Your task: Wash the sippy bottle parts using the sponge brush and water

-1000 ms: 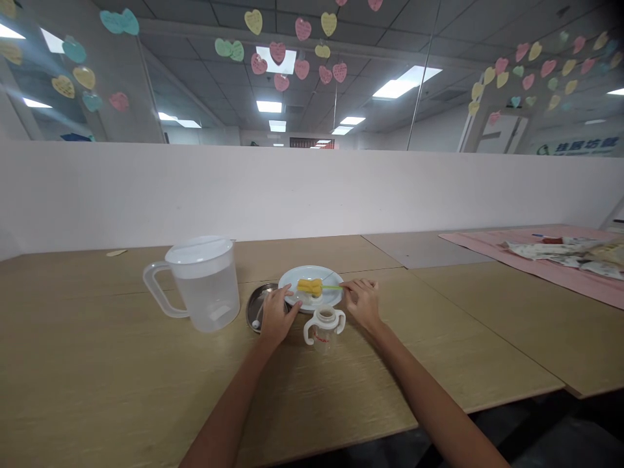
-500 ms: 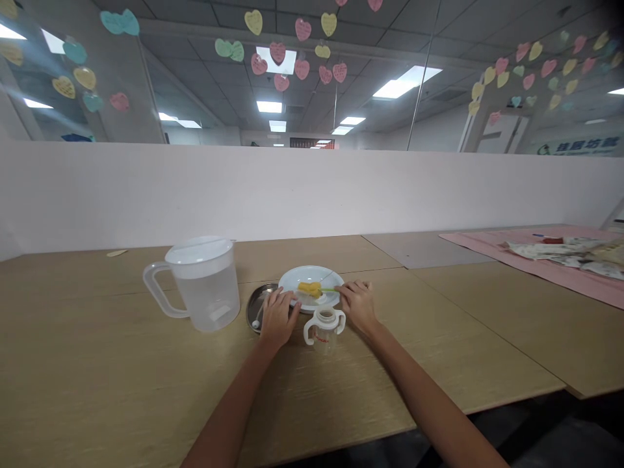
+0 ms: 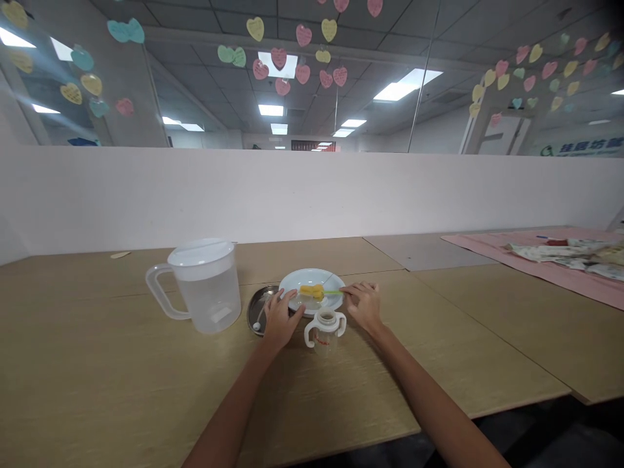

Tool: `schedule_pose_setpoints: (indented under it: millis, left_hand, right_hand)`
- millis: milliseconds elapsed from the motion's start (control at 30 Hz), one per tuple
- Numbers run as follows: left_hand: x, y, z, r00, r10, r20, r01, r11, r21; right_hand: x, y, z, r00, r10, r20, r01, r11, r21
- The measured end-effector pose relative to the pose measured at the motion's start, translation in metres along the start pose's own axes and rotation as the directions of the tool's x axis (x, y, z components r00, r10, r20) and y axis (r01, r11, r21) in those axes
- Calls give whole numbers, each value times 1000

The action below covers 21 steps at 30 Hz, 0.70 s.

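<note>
My right hand is closed on the thin green handle of a bottle brush with a yellow sponge-like head. The head lies over a white bowl that holds some clear liquid. My left hand is at the bowl's left front edge, fingers apart; whether it touches the rim I cannot tell. Partly behind that hand is a round metal dish with a thin tube ending in a white knob. Between my hands a clear baby bottle with a white two-handled collar stands upright, its top uncovered.
A lidded translucent pitcher stands to the left. Far right, a pink cloth carries several items. A small flat piece lies at the back left. The wooden table ends at a white wall behind.
The left hand's fingers have lifted and spread slightly at the bowl. The right hand and brush have shifted a little to the right. The whole view has moved slightly down.
</note>
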<state>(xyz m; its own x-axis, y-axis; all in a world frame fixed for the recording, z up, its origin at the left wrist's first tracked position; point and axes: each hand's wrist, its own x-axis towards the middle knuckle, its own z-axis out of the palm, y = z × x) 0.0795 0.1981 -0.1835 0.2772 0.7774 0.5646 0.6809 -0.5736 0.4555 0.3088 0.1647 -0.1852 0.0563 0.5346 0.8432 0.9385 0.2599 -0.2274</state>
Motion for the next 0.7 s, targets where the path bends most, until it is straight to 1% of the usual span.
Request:
schedule_pose_setpoints:
  millis: [133, 267, 400, 533, 600, 700]
  left_hand:
    - [2, 4, -4, 1000, -4, -23, 2, 996, -93]
    - [2, 4, -3, 1000, -11, -29, 7, 993, -114]
    - [-1, 3, 1, 999, 21, -42, -23, 999, -40]
    - [-3, -1, 7, 998, 58, -33, -56, 997, 57]
    - [-5, -3, 8, 998, 61, -19, -59, 994, 92]
    - [-5, -6, 8, 996, 87, 9, -87, 985, 149]
  right_hand:
    - [0, 1, 1, 1000, 26, -14, -26, 1000, 5]
    - [-1, 2, 3, 1000, -5, 7, 6, 999, -33]
    - [-2, 1, 4, 997, -67, 37, 71, 990, -122]
    - [-2, -1, 3, 991, -124, 60, 131, 982, -133]
    - [-1, -2, 2, 991, -121, 62, 128, 983, -130]
    - [0, -1, 2, 998, -51, 39, 55, 993, -102]
